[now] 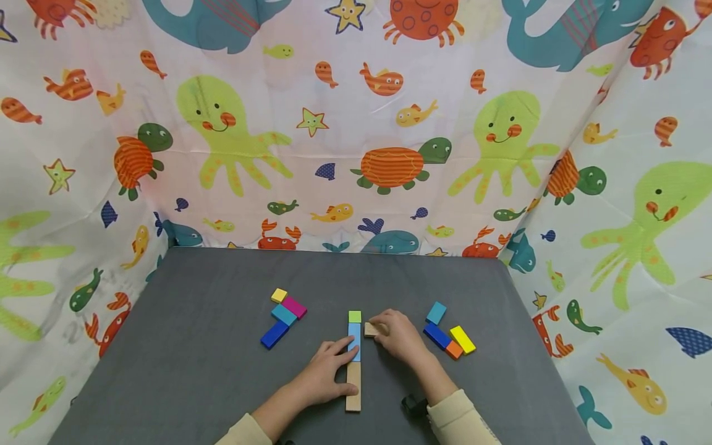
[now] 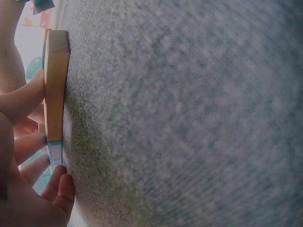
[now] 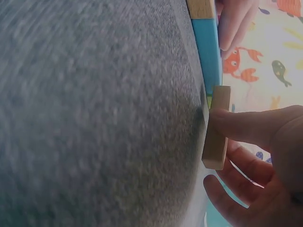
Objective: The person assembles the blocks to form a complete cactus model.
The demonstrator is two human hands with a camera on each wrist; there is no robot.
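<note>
A straight row runs away from me on the grey table: a long plain wooden block (image 1: 353, 374), a light blue block (image 1: 355, 330) and a small green block (image 1: 355, 316). From the left, my left hand (image 1: 322, 378) rests against this row, its thumb at the wooden block and its fingers spread at the light blue one. Beside the row's far end, my right hand (image 1: 402, 337) pinches a shorter wooden block (image 3: 217, 149) between thumb and fingers. In the right wrist view this piece stands close to the green block, overlapping it.
Left of the row lie yellow (image 1: 279, 295), magenta (image 1: 294, 307), light blue (image 1: 284, 314) and blue (image 1: 275, 335) blocks. Another cluster at right has light blue (image 1: 436, 313), blue (image 1: 437, 335), yellow (image 1: 463, 340) and orange (image 1: 453, 350) blocks. Sea-animal fabric (image 1: 345, 204) hangs behind the table.
</note>
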